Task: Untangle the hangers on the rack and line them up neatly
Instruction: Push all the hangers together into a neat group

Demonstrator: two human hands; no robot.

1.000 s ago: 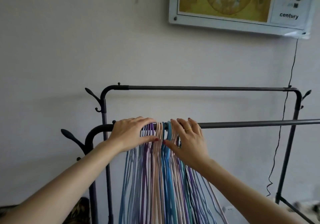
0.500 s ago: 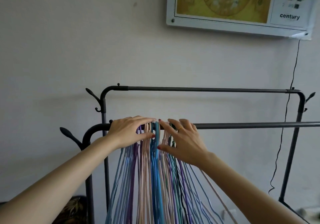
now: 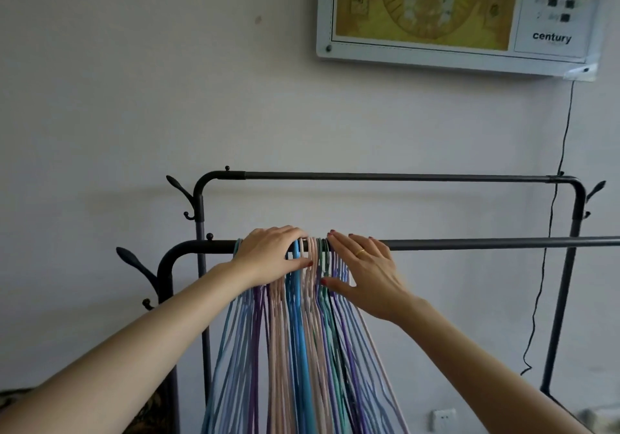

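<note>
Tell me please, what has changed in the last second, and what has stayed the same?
The right hand slid left along the near rail, pressing the hangers into a tighter bunch against the left hand. Nothing was taken off or let go. Both hands stay flat on the hooks; the far rail is bare as before.

A pale, plain wall point(image 3: 134, 98) carries a white-framed yellow picture panel point(image 3: 453, 14) marked "century"; a thin black cord point(image 3: 567, 125) hangs below, a white socket point(image 3: 443, 418) low down.
</note>
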